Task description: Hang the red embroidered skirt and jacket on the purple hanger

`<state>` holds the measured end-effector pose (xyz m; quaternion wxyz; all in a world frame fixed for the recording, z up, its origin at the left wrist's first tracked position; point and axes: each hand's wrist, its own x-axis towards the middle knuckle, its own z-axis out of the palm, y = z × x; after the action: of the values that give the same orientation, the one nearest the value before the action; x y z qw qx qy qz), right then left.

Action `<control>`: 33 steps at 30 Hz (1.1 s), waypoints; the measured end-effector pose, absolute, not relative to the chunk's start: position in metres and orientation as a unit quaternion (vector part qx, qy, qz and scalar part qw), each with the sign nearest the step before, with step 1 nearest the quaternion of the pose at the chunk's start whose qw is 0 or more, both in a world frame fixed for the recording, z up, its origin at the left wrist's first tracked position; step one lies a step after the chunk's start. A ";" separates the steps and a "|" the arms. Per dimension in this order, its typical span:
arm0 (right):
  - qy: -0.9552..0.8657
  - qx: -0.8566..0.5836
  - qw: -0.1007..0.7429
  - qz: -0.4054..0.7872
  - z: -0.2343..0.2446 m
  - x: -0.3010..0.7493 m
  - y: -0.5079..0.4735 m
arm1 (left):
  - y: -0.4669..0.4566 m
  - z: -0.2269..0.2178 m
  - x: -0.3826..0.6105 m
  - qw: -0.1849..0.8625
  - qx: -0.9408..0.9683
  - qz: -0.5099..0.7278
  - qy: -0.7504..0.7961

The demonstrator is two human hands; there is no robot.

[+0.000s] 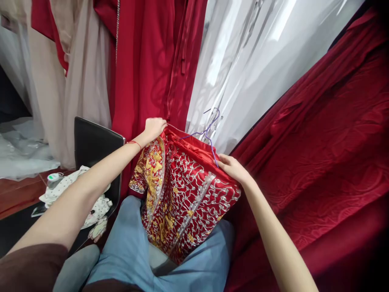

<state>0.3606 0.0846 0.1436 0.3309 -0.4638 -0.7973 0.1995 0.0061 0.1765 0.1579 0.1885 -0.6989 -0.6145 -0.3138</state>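
A red satin garment (pixel 185 190) with gold and silver embroidery hangs folded over my lap, on blue-grey trousers (pixel 130 247). My left hand (pixel 154 127) is closed on its upper left edge, a red string round the wrist. My right hand (pixel 232 167) pinches the upper right edge, next to the shoulder of a purple wire hanger (pixel 209 134) that sits inside the garment. The hanger's hook rises in front of clear plastic sheeting.
Red gowns (pixel 152 61) and beige tulle dresses (pixel 79 81) hang behind, and plastic-covered white clothing (pixel 252 56) hangs beside them. A large red brocade cloth (pixel 328 146) fills the right. A black chair (pixel 94 144) at left carries white spotted cloth (pixel 91 202) and a small round container (pixel 54 177).
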 end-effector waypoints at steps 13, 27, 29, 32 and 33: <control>-0.657 -0.466 0.579 -0.132 0.118 0.365 0.071 | 0.122 0.217 0.159 0.274 -0.834 -0.365 -0.312; -0.635 -0.524 0.563 0.072 0.084 0.354 0.068 | 0.165 0.104 0.226 0.191 -0.812 -0.485 -0.262; -0.631 -0.498 0.548 0.231 0.076 0.359 0.066 | 0.166 0.106 0.224 0.212 -0.818 -0.471 -0.253; -0.608 -0.484 0.524 0.347 0.057 0.368 0.056 | 0.167 0.107 0.222 0.244 -0.815 -0.461 -0.254; -0.600 -0.494 0.537 0.330 0.052 0.371 0.052 | 0.166 0.106 0.221 0.248 -0.815 -0.458 -0.253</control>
<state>0.3707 0.0525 0.0518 0.5367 -0.4936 -0.5997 0.3298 0.2208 0.1664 0.1063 0.2481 -0.8155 -0.2527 -0.4578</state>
